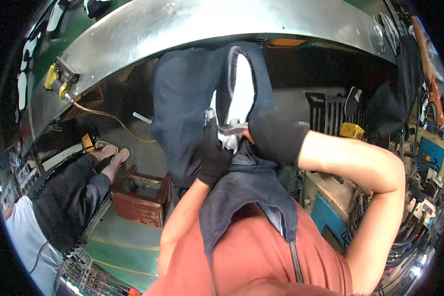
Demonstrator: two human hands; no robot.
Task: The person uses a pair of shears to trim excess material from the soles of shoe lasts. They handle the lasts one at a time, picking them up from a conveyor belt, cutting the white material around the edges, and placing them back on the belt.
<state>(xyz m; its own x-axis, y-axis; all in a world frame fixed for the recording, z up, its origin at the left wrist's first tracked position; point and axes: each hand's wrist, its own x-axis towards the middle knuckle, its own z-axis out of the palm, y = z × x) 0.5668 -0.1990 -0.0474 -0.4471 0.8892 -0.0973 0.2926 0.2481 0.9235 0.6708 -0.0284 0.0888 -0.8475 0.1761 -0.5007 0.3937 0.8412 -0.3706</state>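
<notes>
Salmon shirt (251, 246) looms nearest at six o'clock! Up to the fingers: black-gloved left hand (216, 155), curled in, grasps the black-and-white shoe (243, 84) at its seven o'clock; black-gloved right hand (277, 137), fingers bent tight, grips its near end from four. Rounded end points twelve, over dark apron (182, 98); metal bench (232, 19) beyond, wooden stool (138, 206) at eight!

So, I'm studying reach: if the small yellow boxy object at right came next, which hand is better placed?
Probably the right hand: it is nearer the small yellow boxy object, while the left hand lies farther left. Both are at the near end of the black-and-white shoe-shaped piece.
</notes>
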